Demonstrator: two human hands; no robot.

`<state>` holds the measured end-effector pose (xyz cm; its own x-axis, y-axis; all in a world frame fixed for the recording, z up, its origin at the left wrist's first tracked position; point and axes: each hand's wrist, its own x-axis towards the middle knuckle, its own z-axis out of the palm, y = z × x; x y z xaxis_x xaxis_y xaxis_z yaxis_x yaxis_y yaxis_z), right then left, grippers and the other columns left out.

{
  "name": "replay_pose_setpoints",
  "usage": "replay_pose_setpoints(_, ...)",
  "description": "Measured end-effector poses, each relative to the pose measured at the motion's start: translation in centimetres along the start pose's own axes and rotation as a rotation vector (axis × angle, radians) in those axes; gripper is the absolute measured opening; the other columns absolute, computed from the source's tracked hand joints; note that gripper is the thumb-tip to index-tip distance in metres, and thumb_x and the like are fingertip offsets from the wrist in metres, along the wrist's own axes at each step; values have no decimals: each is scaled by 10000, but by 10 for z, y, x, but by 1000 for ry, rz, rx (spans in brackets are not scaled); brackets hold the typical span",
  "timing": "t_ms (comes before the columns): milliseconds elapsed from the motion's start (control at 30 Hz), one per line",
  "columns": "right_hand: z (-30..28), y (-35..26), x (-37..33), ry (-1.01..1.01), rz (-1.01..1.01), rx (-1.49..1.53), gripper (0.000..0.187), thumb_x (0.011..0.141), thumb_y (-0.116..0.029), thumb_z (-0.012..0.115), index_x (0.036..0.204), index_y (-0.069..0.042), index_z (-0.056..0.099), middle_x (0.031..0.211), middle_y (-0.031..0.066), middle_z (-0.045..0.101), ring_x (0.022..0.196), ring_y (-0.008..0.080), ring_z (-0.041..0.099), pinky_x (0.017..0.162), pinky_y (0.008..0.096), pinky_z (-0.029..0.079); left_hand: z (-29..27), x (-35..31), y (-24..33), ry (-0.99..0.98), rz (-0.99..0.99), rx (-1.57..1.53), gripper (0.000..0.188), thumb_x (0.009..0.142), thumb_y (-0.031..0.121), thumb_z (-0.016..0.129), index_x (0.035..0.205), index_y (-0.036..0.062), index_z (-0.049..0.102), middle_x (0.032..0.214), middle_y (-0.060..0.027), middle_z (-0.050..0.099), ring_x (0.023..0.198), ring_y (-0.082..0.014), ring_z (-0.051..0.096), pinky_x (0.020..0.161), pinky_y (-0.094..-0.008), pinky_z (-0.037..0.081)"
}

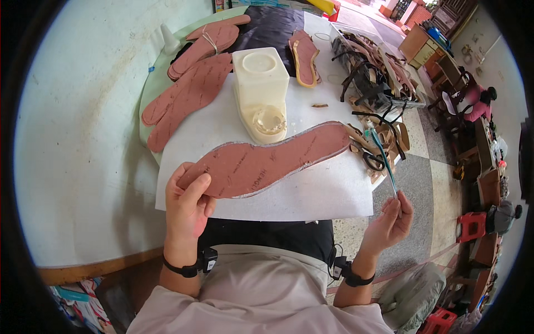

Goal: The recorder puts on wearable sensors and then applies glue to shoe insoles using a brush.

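Note:
My left hand (191, 195) pinches the wide end of a reddish-brown insole (272, 161) between thumb and fingers. The insole is held above the white-covered table, its narrower end toward the right, with a whitish edge around it. In my right hand (393, 221), out past the table's right edge, is a teal toothbrush (384, 158), gripped near its lower end with the bristles up. Just beyond the held insole stands a white plastic glue dispenser (261, 83), its round open cup (269, 120) facing me with crusted residue inside.
More insoles (192, 92) lie in stacks at the left, one bundle tied. A rimmed insole pair (304, 58) rests near black cloth (270, 30). At the right, a clear bin (378, 72) overflows with straps, and scissors (374, 161) lie among scraps. Red stools (471, 227) and people are farther right.

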<state>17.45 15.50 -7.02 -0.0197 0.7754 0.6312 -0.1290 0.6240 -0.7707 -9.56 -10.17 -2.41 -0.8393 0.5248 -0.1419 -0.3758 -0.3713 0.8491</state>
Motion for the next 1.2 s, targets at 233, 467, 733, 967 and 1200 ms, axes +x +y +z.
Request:
replay_pose_setpoints(233,25,-12,-1,-187,-59,-263,152,1039,14,636,1170,54,702,1016,66,679,872,92,604,763,214,476,2,-5,-2,-51,63,118,120,970,46,708,987,39,589,876,-24,658,621,-68,577,433,-245,447)
replay_pose_setpoints(467,16,-14,5,15,79,-107,163,1058,-23,634,1186,49,705,981,50,696,848,59,576,729,195,442,-8,-5,1,-99,150,111,87,979,14,716,1019,10,639,890,-23,679,622,-73,569,452,-250,452)
replay_pose_setpoints(733,10,-14,7,101,101,120,197,1087,-76,607,1230,37,680,1010,63,699,801,73,568,661,207,430,-19,-5,13,-140,390,374,185,1020,110,727,1120,-42,689,914,-47,701,619,-110,615,459,-244,434)
replay_pose_setpoints(967,9,-17,5,13,103,210,202,1088,-81,601,1231,43,673,982,65,668,772,76,532,636,222,391,-8,-16,32,-235,224,221,180,1042,11,602,1125,-123,687,1061,-172,692,815,-296,788,610,-346,659)
replay_pose_setpoints(1200,15,-31,5,24,139,216,211,1079,-80,615,1228,59,670,962,69,660,769,79,527,643,225,386,-16,-13,33,-296,193,98,272,840,-56,550,1058,-125,698,1121,-220,670,960,-273,732,837,-387,634)
